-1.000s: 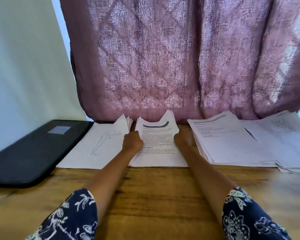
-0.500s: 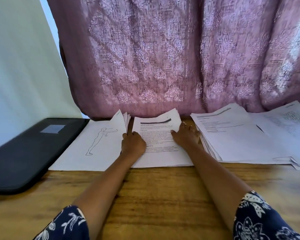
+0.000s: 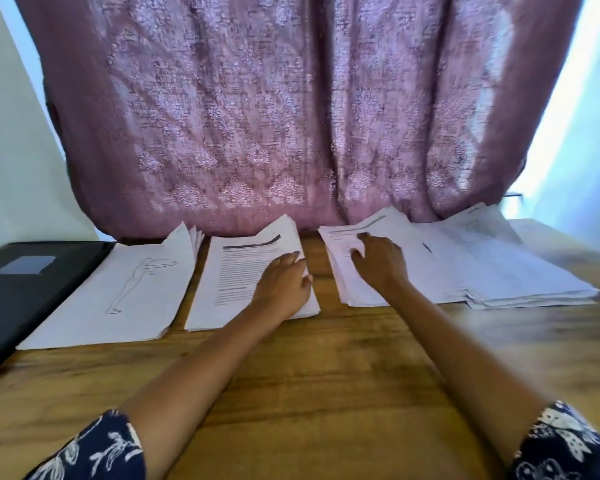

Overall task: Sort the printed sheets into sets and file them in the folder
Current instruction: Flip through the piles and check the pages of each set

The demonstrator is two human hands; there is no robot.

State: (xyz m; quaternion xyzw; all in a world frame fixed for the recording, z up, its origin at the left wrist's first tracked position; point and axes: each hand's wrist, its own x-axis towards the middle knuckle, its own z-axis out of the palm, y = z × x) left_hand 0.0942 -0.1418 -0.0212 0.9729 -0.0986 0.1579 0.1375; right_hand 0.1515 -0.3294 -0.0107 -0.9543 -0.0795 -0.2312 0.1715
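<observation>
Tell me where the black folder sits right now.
In the head view, the flat black folder with a grey label lies at the far left of the wooden table, right beside the white paper pile topped by a line-drawn figure.

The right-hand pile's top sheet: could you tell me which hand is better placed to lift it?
Right hand: it rests on that pile; the left hand lies on the middle stack.

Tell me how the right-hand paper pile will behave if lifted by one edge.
The right pile will probably flop and sag: thin loose sheets. Its edges are staggered, so sheets would likely slide apart. Likely hefty, being many layers thick.
</observation>
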